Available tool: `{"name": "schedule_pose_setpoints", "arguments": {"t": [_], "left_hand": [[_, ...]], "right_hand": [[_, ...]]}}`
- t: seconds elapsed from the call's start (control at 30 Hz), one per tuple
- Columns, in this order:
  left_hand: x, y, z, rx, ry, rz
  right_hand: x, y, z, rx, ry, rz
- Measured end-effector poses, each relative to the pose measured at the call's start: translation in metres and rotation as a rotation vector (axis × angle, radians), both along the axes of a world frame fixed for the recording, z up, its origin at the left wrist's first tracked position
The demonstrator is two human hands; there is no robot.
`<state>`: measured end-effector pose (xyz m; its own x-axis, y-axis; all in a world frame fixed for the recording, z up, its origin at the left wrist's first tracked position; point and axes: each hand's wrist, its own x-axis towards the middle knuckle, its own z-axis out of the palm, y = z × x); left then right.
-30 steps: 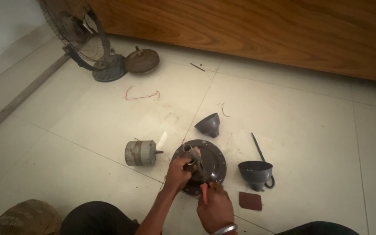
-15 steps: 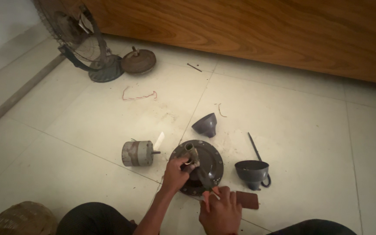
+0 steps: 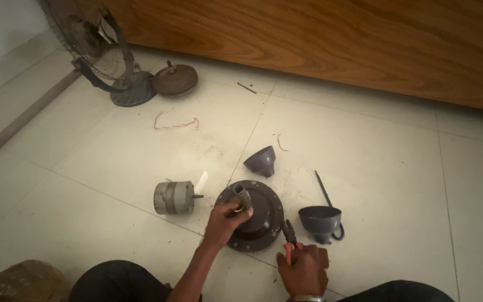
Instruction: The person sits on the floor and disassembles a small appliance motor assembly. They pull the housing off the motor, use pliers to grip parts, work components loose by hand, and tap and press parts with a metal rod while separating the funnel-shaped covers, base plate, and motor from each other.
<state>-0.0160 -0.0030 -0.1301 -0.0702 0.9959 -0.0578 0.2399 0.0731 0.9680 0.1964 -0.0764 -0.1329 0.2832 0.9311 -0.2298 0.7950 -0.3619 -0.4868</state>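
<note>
A dark round fan motor housing (image 3: 261,218) lies on the tiled floor, with a short metal shaft (image 3: 242,196) sticking up from its middle. My left hand (image 3: 226,219) is wrapped around that shaft near its base. My right hand (image 3: 304,269) holds red-handled pliers (image 3: 289,237), whose jaws touch the housing's right rim. A grey cylindrical motor part (image 3: 174,197) lies just left of the housing.
Two dark grey plastic cups sit nearby, the upper cup (image 3: 261,161) above the housing and the right cup (image 3: 320,221) beside it, by a thin rod (image 3: 323,189). A standing fan (image 3: 104,56), a rusty round cover (image 3: 175,80), red wire (image 3: 175,122) and a wooden panel (image 3: 336,39) lie farther back.
My right hand moved back toward me and now sets the pliers' jaws at the housing's right rim. The left hand stays on the shaft. The view shifted slightly.
</note>
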Motion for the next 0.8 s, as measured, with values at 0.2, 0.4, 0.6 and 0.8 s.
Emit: {"name": "schedule_pose_setpoints", "arguments": {"t": [0.2,0.4,0.6,0.8], "left_hand": [[0.01,-0.001,0.016,-0.079,0.064,0.025],[0.006,-0.001,0.011,-0.059,0.067,0.041],[0.002,0.001,-0.004,0.01,-0.108,0.005],[0.007,0.002,0.002,-0.007,-0.227,0.027]], "right_hand": [[-0.002,0.0,0.006,0.049,-0.101,0.018],[0.0,0.001,-0.001,0.018,-0.08,-0.02],[0.004,0.006,-0.022,0.077,-0.139,0.007],[0.001,0.009,-0.033,0.142,-0.221,0.06]]}}
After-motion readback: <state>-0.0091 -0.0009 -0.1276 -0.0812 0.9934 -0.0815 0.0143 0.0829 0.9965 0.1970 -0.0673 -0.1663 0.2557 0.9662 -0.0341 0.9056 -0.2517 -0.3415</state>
